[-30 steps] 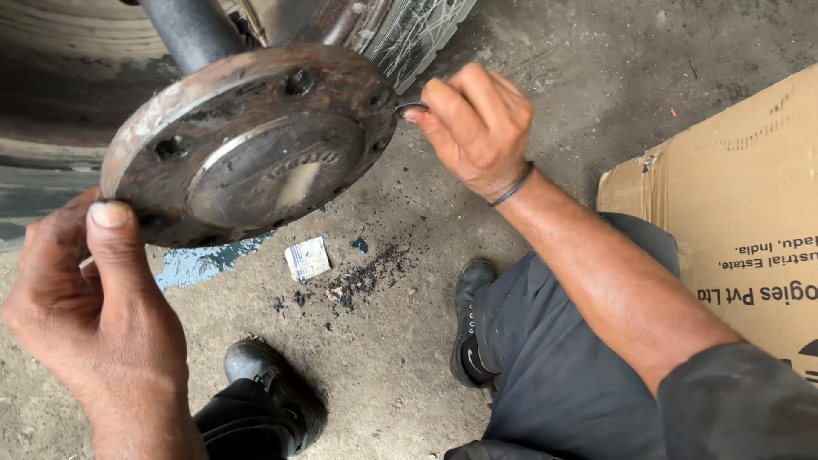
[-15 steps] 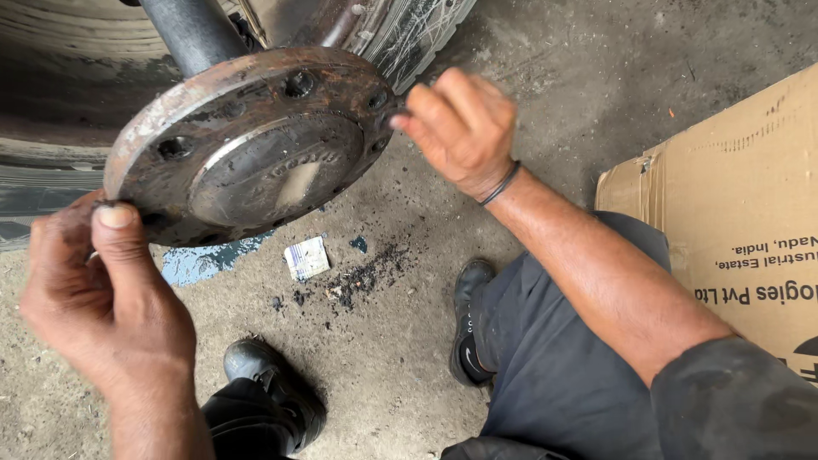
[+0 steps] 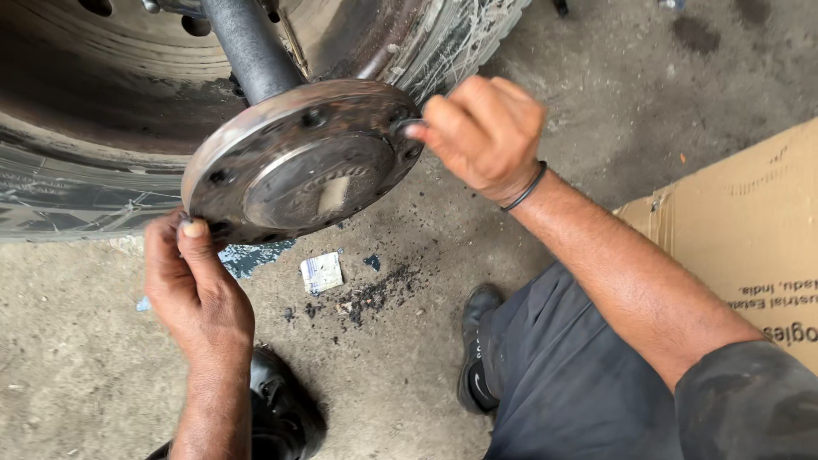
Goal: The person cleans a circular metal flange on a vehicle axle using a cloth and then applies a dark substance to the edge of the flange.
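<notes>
Concrete workshop floor [image 3: 111, 375]. Left hand [image 3: 192, 290] and right hand [image 3: 481, 132] pinch opposite rim edges of rusty round steel axle flange [image 3: 298, 162], apparently steadying it.

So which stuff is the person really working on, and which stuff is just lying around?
In use:
- rusty round flange on its dark shaft
- left hand, pinching the flange's lower left rim
- right hand, fingertips at its right rim

Lying about:
- cardboard box
- small paper scrap
- dark crumbs on the concrete floor
- big tyre behind
</notes>
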